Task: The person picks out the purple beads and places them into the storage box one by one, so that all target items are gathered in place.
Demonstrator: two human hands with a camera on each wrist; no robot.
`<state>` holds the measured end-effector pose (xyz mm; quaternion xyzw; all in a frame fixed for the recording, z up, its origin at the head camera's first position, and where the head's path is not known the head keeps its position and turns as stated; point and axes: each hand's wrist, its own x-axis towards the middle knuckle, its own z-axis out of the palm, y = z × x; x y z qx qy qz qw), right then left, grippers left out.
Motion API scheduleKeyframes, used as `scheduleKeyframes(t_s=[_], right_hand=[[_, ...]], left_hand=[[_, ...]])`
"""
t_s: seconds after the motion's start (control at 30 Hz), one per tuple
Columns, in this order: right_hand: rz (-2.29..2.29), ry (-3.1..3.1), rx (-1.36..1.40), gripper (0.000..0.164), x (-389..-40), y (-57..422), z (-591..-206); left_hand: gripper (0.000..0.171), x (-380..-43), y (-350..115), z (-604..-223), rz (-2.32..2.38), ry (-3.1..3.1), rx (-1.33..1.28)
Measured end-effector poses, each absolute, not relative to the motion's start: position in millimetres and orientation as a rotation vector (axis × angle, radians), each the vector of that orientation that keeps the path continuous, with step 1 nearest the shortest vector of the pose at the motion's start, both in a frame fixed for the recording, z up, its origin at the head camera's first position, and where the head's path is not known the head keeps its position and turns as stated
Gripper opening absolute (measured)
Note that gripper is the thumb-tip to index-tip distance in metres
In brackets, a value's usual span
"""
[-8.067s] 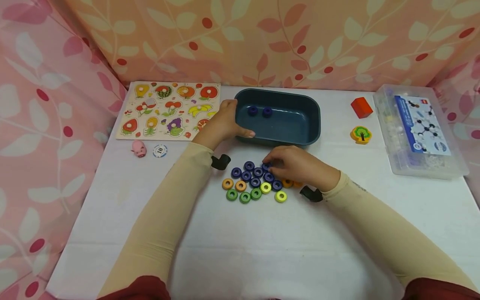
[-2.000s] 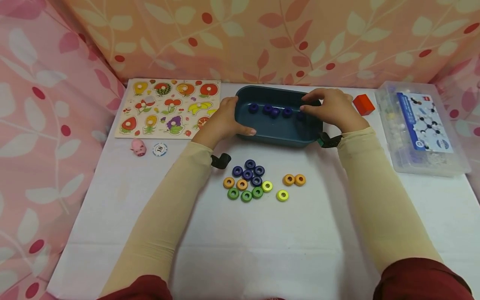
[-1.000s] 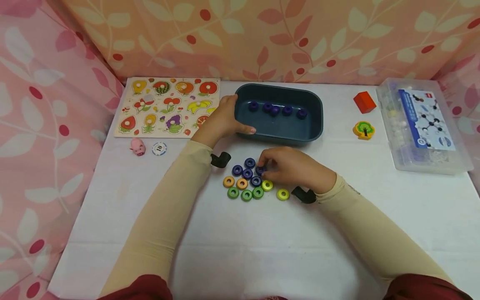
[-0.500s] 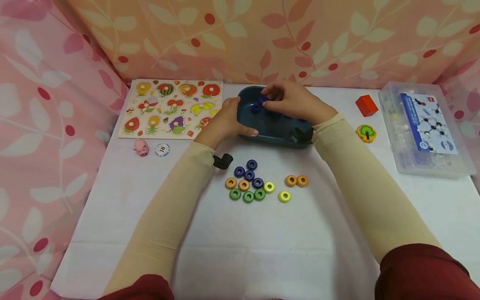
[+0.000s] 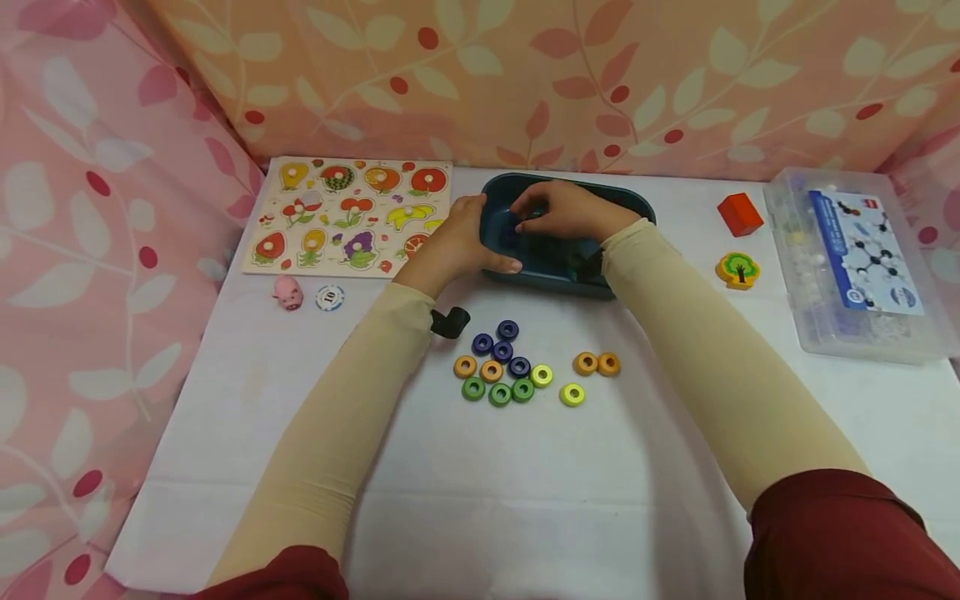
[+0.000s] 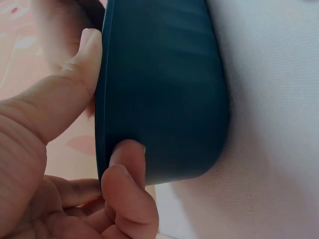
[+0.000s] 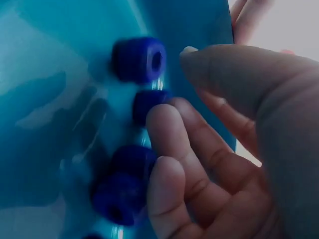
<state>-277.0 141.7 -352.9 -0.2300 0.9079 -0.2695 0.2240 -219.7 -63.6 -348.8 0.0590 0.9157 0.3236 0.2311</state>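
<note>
The right hand's [image 5: 573,212] thumb and fingers stand parted, seemingly pinching nothing, with purple ring beads [image 7: 142,59] in the tub [image 5: 566,287] just beyond their tips, while the left hand [image 5: 453,250] grips the tub's rim at its end. The beads look hard, light and a little slick, so a thumb-and-forefinger pinch across the outer edge should suit. Fingertips partly mask one bead, possibly touching it; another is cut off below them.
</note>
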Motion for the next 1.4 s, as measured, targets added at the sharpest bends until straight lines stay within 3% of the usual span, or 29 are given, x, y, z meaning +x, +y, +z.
scheduleKeyframes(t_s=[0.23, 0.47, 0.7, 1.13, 1.23, 1.4], right_hand=[[-0.798, 2.562, -0.602, 0.04, -252, 161, -337], [-0.829, 2.631, -0.751, 0.021, -168, 167, -329], [-0.668, 2.554, -0.951, 0.031, -118, 138, -356], [-0.633, 2.556, -0.947, 0.026, -125, 124, -379], [-0.629, 2.55, -0.922, 0.023, -126, 127, -371], [-0.73, 2.595, -0.88, 0.032, -140, 139, -335]], left_hand=[[0.126, -220, -62, -351, 0.886, 2.538, 0.152], [0.126, -218, -63, -349, 0.906, 2.552, 0.174], [0.126, -220, -62, -349, 0.889, 2.54, 0.156], [0.126, -221, -63, -351, 0.877, 2.544, 0.156], [0.126, -222, -62, -352, 0.892, 2.539, 0.155], [0.125, -221, -63, -352, 0.911, 2.549, 0.184]])
